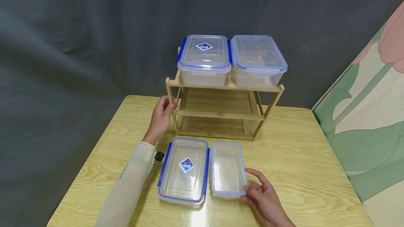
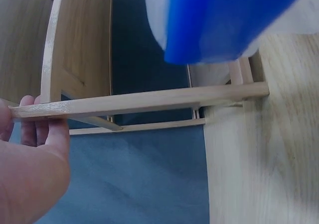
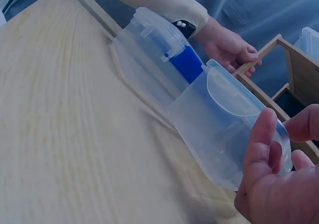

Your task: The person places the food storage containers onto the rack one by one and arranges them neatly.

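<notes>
1. While the left hand (image 1: 161, 116) steadies the wooden rack (image 1: 217, 114), fingers curled round its left side, the right hand (image 1: 266, 199) bends its fingers about the near right corner of the light-blue-rimmed food container (image 1: 227, 169); firmness of grip cannot be told.
2. That container sits on the counter (image 1: 303, 160), just right of the blue-clipped food container (image 1: 189, 183).
3. Step in hand, as judged: handling that container beside a braced rack.
4. Any lift would call for a surer hold.

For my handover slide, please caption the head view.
Left grip holds the tan wooden tiered rack; right grip touches a light-blue-rimmed clear rectangular plastic box.
</notes>
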The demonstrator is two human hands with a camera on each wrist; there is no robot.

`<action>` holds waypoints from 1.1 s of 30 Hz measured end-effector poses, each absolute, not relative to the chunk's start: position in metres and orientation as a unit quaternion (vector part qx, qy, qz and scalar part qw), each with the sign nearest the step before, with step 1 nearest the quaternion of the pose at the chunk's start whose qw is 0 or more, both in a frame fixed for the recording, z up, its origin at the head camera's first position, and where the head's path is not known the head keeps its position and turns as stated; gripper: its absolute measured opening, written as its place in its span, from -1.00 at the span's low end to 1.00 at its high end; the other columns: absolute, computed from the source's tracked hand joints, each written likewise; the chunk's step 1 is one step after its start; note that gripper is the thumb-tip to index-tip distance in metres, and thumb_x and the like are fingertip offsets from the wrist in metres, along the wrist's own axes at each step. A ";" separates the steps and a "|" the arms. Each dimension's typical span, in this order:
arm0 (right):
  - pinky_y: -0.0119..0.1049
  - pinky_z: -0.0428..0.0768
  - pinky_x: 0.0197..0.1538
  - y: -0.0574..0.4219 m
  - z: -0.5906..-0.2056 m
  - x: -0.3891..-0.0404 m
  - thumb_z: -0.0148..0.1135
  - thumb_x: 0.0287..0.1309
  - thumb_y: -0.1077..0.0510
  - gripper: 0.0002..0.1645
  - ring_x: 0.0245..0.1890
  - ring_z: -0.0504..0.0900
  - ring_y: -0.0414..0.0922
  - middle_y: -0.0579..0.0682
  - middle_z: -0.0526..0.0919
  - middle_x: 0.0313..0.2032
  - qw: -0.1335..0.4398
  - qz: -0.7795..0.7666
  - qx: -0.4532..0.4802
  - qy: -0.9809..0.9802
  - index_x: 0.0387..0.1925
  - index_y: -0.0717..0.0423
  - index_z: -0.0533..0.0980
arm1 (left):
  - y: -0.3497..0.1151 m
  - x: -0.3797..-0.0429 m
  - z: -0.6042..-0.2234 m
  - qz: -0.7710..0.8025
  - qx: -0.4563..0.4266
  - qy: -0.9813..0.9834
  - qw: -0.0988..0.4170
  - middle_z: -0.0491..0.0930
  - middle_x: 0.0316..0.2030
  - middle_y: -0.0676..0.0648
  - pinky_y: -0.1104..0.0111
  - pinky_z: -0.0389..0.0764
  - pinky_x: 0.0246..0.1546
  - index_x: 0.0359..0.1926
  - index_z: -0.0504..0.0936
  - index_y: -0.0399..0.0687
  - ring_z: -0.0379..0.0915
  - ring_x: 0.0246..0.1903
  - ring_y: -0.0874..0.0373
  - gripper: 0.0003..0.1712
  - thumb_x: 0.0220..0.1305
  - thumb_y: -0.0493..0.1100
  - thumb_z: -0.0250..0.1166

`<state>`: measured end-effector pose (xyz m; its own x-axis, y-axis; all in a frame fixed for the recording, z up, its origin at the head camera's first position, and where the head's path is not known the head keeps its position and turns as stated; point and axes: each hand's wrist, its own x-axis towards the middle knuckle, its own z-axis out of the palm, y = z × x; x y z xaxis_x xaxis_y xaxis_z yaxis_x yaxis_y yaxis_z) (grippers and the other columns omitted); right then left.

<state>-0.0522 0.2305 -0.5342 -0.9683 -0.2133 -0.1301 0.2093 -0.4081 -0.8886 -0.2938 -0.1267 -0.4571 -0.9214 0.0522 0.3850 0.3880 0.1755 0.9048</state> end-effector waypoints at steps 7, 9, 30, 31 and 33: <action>-0.40 0.76 -0.15 0.229 -0.521 -0.057 0.22 0.39 0.41 -0.31 -0.25 0.72 -0.23 -0.13 0.71 -0.20 0.121 -0.825 0.028 0.552 0.43 -0.13 0.37 | -0.127 -0.294 -0.458 -0.637 -0.142 -0.746 0.133 0.60 0.05 -0.43 0.39 0.58 0.10 0.28 0.50 -0.22 0.57 -0.04 0.22 -0.67 0.66 -0.20 0.06; -0.42 0.75 -0.15 0.229 -0.517 -0.058 0.25 0.38 0.39 -0.29 -0.26 0.71 -0.24 -0.15 0.69 -0.22 0.121 -0.817 0.041 0.562 0.44 -0.12 0.35 | -0.127 -0.293 -0.456 -0.640 -0.145 -0.744 0.129 0.59 0.09 -0.47 0.32 0.59 0.15 0.29 0.50 -0.22 0.57 -0.02 0.22 -0.67 0.66 -0.21 0.05; -0.44 0.74 -0.15 0.227 -0.483 -0.082 0.09 0.43 0.48 -0.32 -0.27 0.72 -0.28 -0.16 0.67 -0.21 0.102 -0.831 -0.036 0.546 0.43 -0.09 0.36 | -0.130 -0.293 -0.454 -0.658 -0.167 -0.726 0.111 0.60 0.12 -0.36 0.27 0.58 0.19 0.36 0.43 -0.36 0.55 0.11 -0.06 -0.61 0.65 -0.29 0.04; -0.44 0.74 -0.16 0.227 -0.482 -0.083 0.09 0.43 0.48 -0.32 -0.28 0.71 -0.28 -0.17 0.66 -0.22 0.100 -0.831 -0.034 0.547 0.44 -0.09 0.36 | -0.131 -0.294 -0.454 -0.656 -0.169 -0.727 0.111 0.60 0.12 -0.36 0.29 0.58 0.18 0.36 0.43 -0.37 0.55 0.10 -0.05 -0.61 0.66 -0.29 0.03; -0.44 0.74 -0.16 0.227 -0.479 -0.085 0.09 0.42 0.48 -0.31 -0.26 0.71 -0.28 -0.16 0.66 -0.21 0.096 -0.830 -0.036 0.548 0.45 -0.07 0.35 | -0.132 -0.296 -0.455 -0.654 -0.172 -0.728 0.112 0.61 0.10 -0.36 0.29 0.59 0.19 0.35 0.44 -0.38 0.56 0.09 -0.03 -0.62 0.65 -0.30 0.03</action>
